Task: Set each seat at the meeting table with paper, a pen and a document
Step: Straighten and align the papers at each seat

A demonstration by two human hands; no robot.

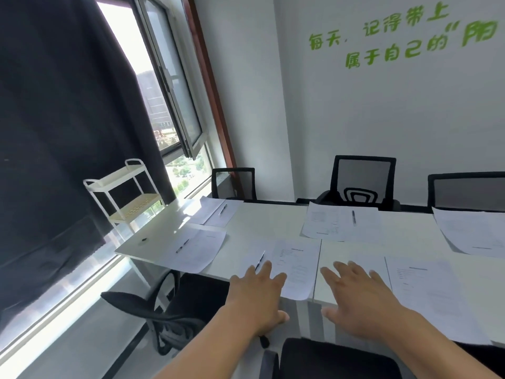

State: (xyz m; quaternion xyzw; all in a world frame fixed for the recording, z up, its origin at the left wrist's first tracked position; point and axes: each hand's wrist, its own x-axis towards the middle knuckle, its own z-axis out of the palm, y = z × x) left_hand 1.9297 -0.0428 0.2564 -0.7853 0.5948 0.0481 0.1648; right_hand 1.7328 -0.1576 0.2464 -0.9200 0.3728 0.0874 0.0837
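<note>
At near edge of white table (273,217), left hand (255,292) and right hand (360,295) hover palm-down, fingers spread, holding nothing. Printed document (296,265) lies just beyond left hand, pen (260,260) beside it. Another document (426,294) right of right hand. More paper-and-pen sets at far seats.
</note>
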